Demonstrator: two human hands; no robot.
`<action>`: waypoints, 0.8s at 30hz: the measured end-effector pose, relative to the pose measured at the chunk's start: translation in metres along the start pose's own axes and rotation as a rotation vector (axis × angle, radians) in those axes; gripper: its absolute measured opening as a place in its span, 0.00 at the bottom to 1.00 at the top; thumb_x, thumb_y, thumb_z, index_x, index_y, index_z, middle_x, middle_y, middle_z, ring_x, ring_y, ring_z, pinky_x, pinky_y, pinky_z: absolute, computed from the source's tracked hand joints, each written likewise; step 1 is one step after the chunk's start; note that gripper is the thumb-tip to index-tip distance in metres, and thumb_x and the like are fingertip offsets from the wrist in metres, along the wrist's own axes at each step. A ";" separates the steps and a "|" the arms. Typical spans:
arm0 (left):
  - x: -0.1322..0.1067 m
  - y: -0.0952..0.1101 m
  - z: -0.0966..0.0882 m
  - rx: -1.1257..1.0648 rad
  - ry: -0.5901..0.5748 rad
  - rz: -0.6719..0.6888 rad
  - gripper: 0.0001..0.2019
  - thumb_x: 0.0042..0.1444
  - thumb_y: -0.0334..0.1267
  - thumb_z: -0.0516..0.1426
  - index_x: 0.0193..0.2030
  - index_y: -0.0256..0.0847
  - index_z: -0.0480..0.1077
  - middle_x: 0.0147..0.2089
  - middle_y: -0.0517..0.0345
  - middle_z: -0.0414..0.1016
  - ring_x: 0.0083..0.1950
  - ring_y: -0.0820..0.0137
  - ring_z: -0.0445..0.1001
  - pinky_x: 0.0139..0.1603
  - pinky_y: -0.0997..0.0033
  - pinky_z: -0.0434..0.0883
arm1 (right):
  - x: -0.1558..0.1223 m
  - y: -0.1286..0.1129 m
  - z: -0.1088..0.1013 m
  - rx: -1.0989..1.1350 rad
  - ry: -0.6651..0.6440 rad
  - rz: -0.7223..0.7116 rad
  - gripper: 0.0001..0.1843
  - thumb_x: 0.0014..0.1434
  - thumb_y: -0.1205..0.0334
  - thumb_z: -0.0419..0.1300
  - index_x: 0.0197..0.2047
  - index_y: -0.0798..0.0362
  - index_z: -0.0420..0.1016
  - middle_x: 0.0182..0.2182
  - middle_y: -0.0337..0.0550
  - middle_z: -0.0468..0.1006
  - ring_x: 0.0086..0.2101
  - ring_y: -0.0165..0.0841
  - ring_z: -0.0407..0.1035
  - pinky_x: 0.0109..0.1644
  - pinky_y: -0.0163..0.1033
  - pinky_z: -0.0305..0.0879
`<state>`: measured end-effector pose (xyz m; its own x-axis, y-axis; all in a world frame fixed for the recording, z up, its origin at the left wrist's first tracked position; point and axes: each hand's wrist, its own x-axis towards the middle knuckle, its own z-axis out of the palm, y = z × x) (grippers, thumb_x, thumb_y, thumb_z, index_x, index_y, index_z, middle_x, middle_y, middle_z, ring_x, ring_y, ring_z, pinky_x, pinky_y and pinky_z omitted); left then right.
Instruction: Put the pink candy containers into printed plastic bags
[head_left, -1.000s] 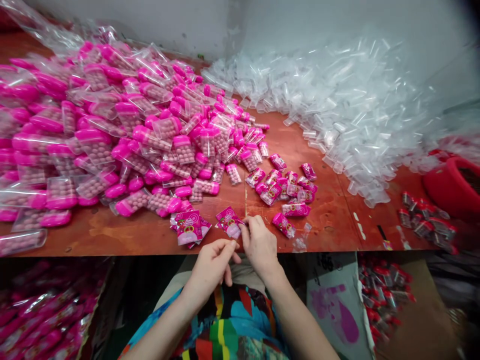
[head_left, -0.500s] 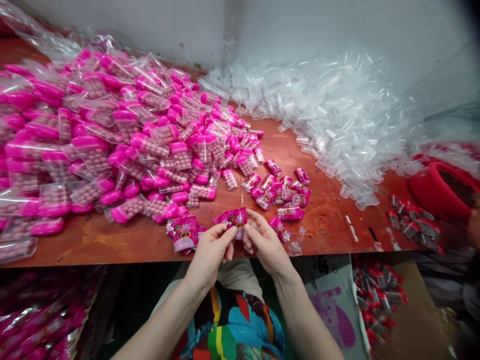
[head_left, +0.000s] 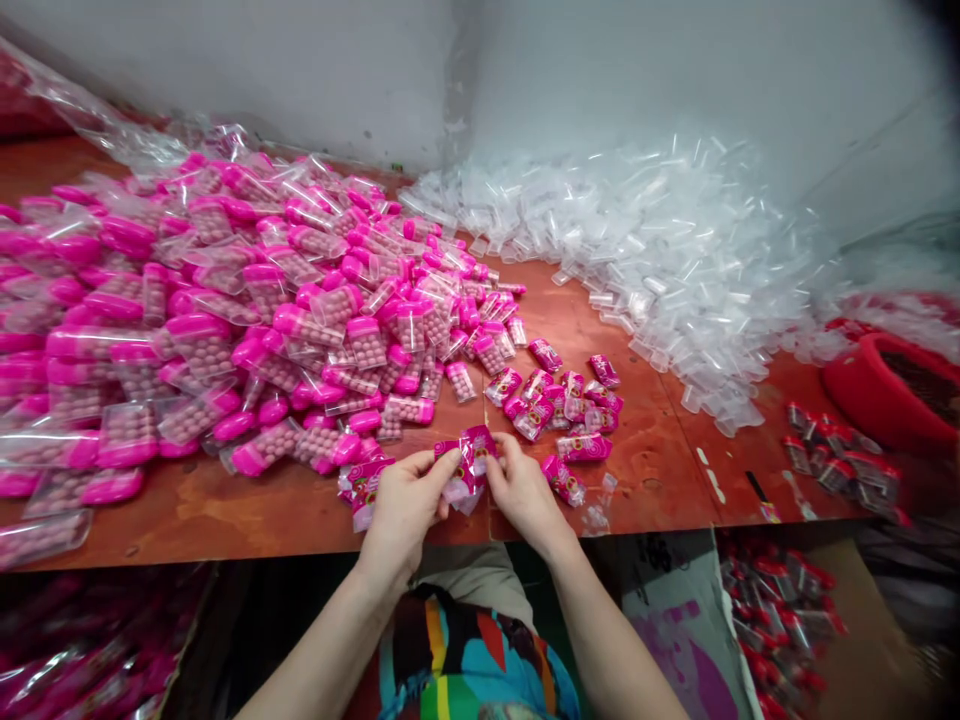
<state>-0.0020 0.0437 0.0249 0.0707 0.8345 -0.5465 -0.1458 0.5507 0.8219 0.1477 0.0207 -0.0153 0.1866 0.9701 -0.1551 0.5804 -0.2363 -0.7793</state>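
Note:
A glossy pink printed wrapper [head_left: 466, 462] is pinched between both hands near the table's front edge. My left hand [head_left: 409, 500] grips its left side between thumb and fingers. On the other side, my right hand [head_left: 525, 495] pinches the right edge. Beside my left hand lies a small stack of flat pink wrappers [head_left: 366, 488], partly covered by it. Several small candy containers in pink wrappers [head_left: 532, 415] lie loose beyond my right hand. To the left spreads a large heap of transparent containers with pink caps, filled with pink candy balls [head_left: 367, 345].
Transparent plastic containers [head_left: 637, 270] are heaped along the wall on the right. A red tub [head_left: 862, 385] with dark contents stands at far right, beside small red-capped containers [head_left: 844, 465]. Below the red-brown table [head_left: 300, 525] are more red-capped containers [head_left: 780, 610] and pink packs [head_left: 82, 640].
The wrapper looks more spread out and creased, with a pale lower part showing. My right fingers have shifted on its edge. The view has tilted up slightly.

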 end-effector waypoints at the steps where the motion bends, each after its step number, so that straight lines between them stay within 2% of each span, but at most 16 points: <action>1: 0.000 0.002 -0.001 -0.057 -0.006 -0.024 0.15 0.44 0.46 0.66 0.23 0.35 0.71 0.14 0.65 0.62 0.14 0.82 0.55 0.14 0.83 0.48 | 0.000 -0.001 -0.002 -0.129 0.002 0.002 0.17 0.62 0.58 0.56 0.53 0.53 0.69 0.22 0.39 0.74 0.25 0.36 0.70 0.30 0.38 0.60; 3: 0.002 0.006 -0.003 -0.189 -0.036 -0.069 0.16 0.41 0.46 0.68 0.24 0.35 0.71 0.17 0.64 0.65 0.15 0.83 0.55 0.14 0.83 0.49 | -0.002 -0.006 -0.005 -0.231 0.050 0.019 0.20 0.61 0.55 0.58 0.54 0.53 0.69 0.23 0.42 0.75 0.27 0.40 0.72 0.33 0.40 0.61; 4: 0.003 0.007 -0.003 -0.243 -0.045 -0.085 0.17 0.40 0.45 0.69 0.24 0.34 0.71 0.18 0.64 0.66 0.15 0.84 0.55 0.14 0.84 0.49 | -0.003 -0.010 -0.006 -0.170 0.083 0.027 0.20 0.61 0.52 0.58 0.54 0.53 0.70 0.24 0.42 0.75 0.29 0.40 0.73 0.34 0.40 0.62; 6: 0.005 0.006 0.000 -0.301 -0.048 -0.099 0.17 0.38 0.45 0.70 0.25 0.34 0.71 0.18 0.64 0.66 0.15 0.84 0.56 0.14 0.84 0.50 | -0.005 -0.020 -0.005 0.149 0.087 0.039 0.20 0.62 0.48 0.55 0.51 0.52 0.70 0.28 0.42 0.76 0.29 0.36 0.72 0.32 0.38 0.63; 9: 0.008 0.000 0.009 -0.325 0.001 -0.057 0.18 0.38 0.45 0.70 0.24 0.34 0.70 0.17 0.65 0.65 0.15 0.83 0.57 0.15 0.83 0.52 | -0.007 -0.033 0.004 0.709 -0.050 0.101 0.18 0.58 0.47 0.60 0.44 0.52 0.71 0.30 0.39 0.75 0.25 0.29 0.68 0.27 0.33 0.62; 12: 0.009 -0.003 0.015 -0.322 0.040 0.001 0.18 0.40 0.46 0.69 0.21 0.34 0.69 0.16 0.65 0.64 0.16 0.82 0.59 0.16 0.82 0.54 | -0.003 -0.038 0.015 0.936 -0.078 0.177 0.17 0.53 0.51 0.66 0.38 0.54 0.71 0.25 0.35 0.73 0.21 0.25 0.65 0.23 0.30 0.58; 15: 0.010 0.000 0.014 -0.278 -0.071 -0.014 0.17 0.44 0.47 0.67 0.22 0.34 0.70 0.16 0.62 0.65 0.17 0.80 0.61 0.16 0.81 0.55 | 0.005 -0.035 0.017 0.950 -0.020 0.171 0.16 0.53 0.53 0.66 0.39 0.54 0.71 0.24 0.34 0.72 0.21 0.24 0.63 0.23 0.29 0.57; 18: 0.012 0.005 0.009 -0.218 -0.170 -0.027 0.16 0.47 0.47 0.65 0.26 0.33 0.73 0.16 0.61 0.65 0.18 0.80 0.59 0.16 0.81 0.54 | 0.012 -0.031 0.014 0.865 -0.001 0.087 0.13 0.57 0.55 0.63 0.43 0.52 0.69 0.24 0.32 0.71 0.21 0.24 0.62 0.24 0.30 0.57; 21: 0.016 0.007 0.007 -0.188 -0.120 -0.015 0.15 0.45 0.46 0.66 0.27 0.33 0.73 0.16 0.62 0.65 0.17 0.80 0.57 0.16 0.81 0.53 | 0.015 -0.031 0.015 0.697 -0.019 -0.011 0.10 0.63 0.56 0.56 0.45 0.52 0.68 0.23 0.33 0.71 0.22 0.26 0.61 0.26 0.31 0.57; 24: 0.020 0.009 0.006 -0.176 -0.080 -0.013 0.16 0.44 0.46 0.66 0.27 0.34 0.73 0.16 0.62 0.65 0.16 0.80 0.57 0.16 0.81 0.52 | 0.017 -0.033 0.017 0.483 0.004 -0.116 0.11 0.65 0.58 0.52 0.48 0.52 0.69 0.27 0.36 0.74 0.24 0.27 0.64 0.28 0.33 0.58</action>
<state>0.0041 0.0658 0.0220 0.1511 0.8303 -0.5365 -0.3143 0.5549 0.7702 0.1185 0.0461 -0.0027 0.1463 0.9880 -0.0492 0.1642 -0.0733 -0.9837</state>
